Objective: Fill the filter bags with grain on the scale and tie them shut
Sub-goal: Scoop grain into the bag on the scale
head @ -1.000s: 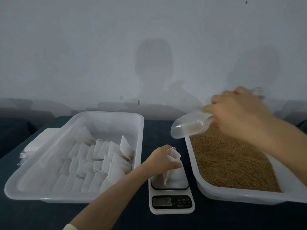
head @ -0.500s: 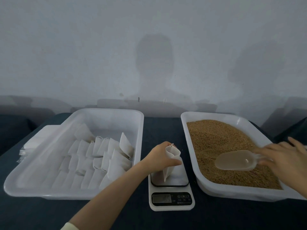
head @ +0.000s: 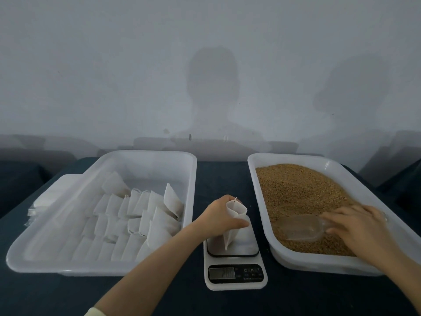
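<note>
My left hand point(head: 218, 215) grips a white filter bag point(head: 235, 221) upright on the small white scale point(head: 235, 270), with the bag's mouth open at the top. My right hand point(head: 360, 226) holds the handle of a clear plastic scoop point(head: 303, 228), whose bowl lies low in the brown grain point(head: 296, 190) near the front of the right tray point(head: 319, 264). The scoop points left toward the scale.
A white tray point(head: 102, 266) on the left holds several tied filter bags point(head: 136, 215) in rows. A stack of flat empty bags point(head: 43, 199) lies beside its left wall. Everything rests on a dark blue cloth point(head: 218, 176) against a pale wall.
My right hand brought the scoop down from above the scale's far side into the grain tray, then pushed it lower into the grain. My left hand kept holding the bag.
</note>
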Demonstrator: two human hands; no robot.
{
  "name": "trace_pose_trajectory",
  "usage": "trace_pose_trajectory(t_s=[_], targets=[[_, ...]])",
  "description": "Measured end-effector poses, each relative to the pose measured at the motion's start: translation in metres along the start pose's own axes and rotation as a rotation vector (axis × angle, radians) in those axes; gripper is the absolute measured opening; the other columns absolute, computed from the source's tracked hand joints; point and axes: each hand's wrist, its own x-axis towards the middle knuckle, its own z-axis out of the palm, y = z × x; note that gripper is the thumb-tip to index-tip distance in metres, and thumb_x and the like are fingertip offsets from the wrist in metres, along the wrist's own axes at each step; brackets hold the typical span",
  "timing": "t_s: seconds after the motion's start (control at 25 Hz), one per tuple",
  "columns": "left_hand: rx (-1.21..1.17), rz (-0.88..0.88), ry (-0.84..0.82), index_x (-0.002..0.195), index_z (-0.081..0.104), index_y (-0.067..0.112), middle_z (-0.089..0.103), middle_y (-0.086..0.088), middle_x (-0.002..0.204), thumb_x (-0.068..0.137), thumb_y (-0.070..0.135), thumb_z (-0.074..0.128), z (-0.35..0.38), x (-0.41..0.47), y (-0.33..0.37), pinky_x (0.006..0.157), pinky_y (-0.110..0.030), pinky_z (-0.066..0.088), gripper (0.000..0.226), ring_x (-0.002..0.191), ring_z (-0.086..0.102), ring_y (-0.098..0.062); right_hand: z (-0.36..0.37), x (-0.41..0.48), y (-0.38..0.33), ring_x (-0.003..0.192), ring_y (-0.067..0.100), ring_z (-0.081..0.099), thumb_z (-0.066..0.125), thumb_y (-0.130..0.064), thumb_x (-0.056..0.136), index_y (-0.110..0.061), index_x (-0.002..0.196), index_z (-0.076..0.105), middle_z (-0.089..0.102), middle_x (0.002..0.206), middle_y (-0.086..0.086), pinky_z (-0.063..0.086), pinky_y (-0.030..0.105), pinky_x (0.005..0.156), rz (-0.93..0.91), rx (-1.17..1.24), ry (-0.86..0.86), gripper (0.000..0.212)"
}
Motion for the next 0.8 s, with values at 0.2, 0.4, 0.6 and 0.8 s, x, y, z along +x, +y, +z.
trace_pose_trajectory(t_s=[0.2,0.4,0.6,0.8], targets=[[0.016,-0.005,0.001,0.120,0.046,0.031,0.054,0.012,0.104,0.076,0.041,0.075,0.001,0.001,-0.001,0.069,-0.014,0.044,0.054,0.091,0.056,-0.009,0.001,-0.004,0.013,0.097,0.016,0.054,0.076,-0.029,0.074,-0.038,0.105,0.069,0.067,0.098,-0.013,0.027,0.038,0.091,0.142,0.167,-0.070,0.033],[0.013,-0.012,-0.002,0.124,0.046,0.029,0.054,0.010,0.108,0.075,0.041,0.076,0.001,0.001,-0.002,0.070,-0.014,0.045,0.059,0.092,0.056,-0.009,-0.007,-0.005,0.020,0.090,0.011,0.053,0.079,-0.025,0.072,-0.051,0.098,0.063,0.067,0.096,-0.015,0.036,0.040,0.086,0.203,0.224,-0.094,0.040],[0.021,-0.016,-0.001,0.124,0.045,0.029,0.054,0.010,0.108,0.076,0.041,0.076,0.002,0.001,-0.001,0.072,-0.015,0.045,0.059,0.094,0.056,-0.009,-0.013,-0.005,0.024,0.081,0.005,0.050,0.084,-0.018,0.065,-0.045,0.094,0.068,0.069,0.091,-0.014,0.039,0.037,0.078,0.199,0.180,-0.074,0.042],[0.022,-0.023,-0.006,0.123,0.045,0.031,0.053,0.011,0.108,0.076,0.041,0.076,0.001,0.001,0.000,0.072,-0.015,0.045,0.057,0.094,0.056,-0.009,-0.023,-0.007,0.027,0.077,0.008,0.054,0.086,-0.019,0.062,-0.045,0.093,0.070,0.063,0.082,-0.024,0.045,0.038,0.072,0.210,0.088,-0.067,0.044]])
